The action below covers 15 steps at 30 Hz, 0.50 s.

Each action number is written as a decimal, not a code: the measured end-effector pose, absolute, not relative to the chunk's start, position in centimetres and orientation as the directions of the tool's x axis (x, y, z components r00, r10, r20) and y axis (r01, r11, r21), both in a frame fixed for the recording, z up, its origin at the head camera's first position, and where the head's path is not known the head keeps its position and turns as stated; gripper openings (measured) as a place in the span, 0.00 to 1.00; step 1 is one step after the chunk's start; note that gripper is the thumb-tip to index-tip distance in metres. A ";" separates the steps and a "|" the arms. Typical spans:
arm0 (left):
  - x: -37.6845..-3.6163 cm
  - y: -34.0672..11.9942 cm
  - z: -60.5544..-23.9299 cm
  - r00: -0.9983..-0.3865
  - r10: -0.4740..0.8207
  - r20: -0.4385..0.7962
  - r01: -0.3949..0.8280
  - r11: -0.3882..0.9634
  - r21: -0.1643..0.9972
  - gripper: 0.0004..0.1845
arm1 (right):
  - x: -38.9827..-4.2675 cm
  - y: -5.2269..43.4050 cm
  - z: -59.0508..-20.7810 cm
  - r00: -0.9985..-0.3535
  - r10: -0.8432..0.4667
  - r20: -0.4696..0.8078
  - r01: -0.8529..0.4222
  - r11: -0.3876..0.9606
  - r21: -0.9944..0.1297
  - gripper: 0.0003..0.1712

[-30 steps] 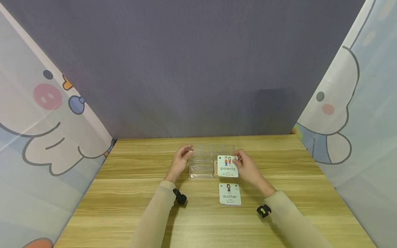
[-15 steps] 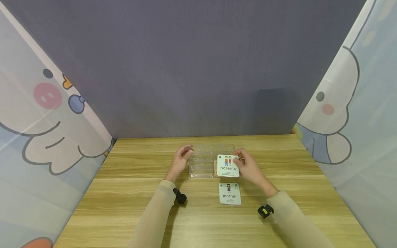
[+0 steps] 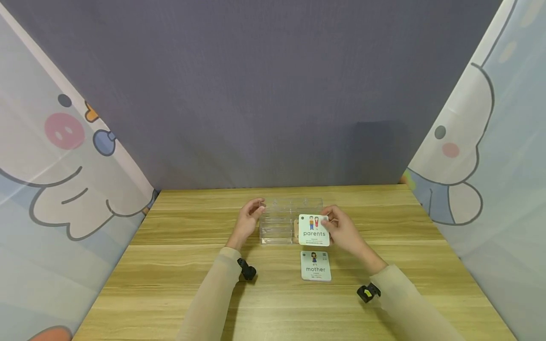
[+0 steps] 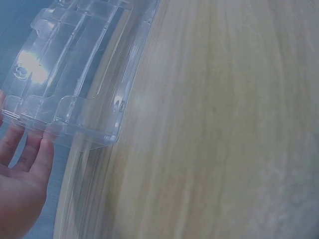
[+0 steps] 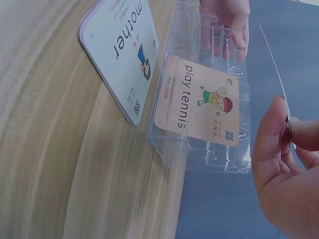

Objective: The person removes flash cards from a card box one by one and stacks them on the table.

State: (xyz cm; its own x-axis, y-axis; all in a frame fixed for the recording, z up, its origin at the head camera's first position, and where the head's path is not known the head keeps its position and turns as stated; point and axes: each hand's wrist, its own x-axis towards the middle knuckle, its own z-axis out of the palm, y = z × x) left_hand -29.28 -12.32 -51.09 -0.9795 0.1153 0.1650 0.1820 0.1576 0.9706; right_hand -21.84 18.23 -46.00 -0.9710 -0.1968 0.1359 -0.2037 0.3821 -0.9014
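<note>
Tabletop (image 3: pixel 145 284) in wood grain, yellow-brown with darker streaks running left to right; far edge straight, side edges flaring outward toward the near end; pale sheen on the near middle. Directly on it: a clear plastic rack (image 3: pixel 276 227), stepped tiers in two columns, standing mid-width in the far half, apart from the far edge; a stack of cards (image 3: pixel 315 266), rounded corners, lying flat just in front of the rack's right half; top face whitish, lettered "mother", small figure above the word; pinkish edge beneath.
</note>
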 end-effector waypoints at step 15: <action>-29.4 -12.3 -51.6 -0.979 0.091 0.182 0.195 0.160 0.968 0.17 | -21.1 18.4 -45.5 -0.979 -0.186 0.087 -0.152 0.373 -0.915 0.11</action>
State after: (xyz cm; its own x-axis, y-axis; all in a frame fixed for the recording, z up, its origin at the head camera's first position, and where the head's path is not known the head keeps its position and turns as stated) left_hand -29.44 -12.28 -51.56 -0.9790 0.0907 0.1823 0.1950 0.1600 0.9677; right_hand -21.07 18.38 -45.54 -0.9787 -0.1859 0.0871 -0.1523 0.3728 -0.9153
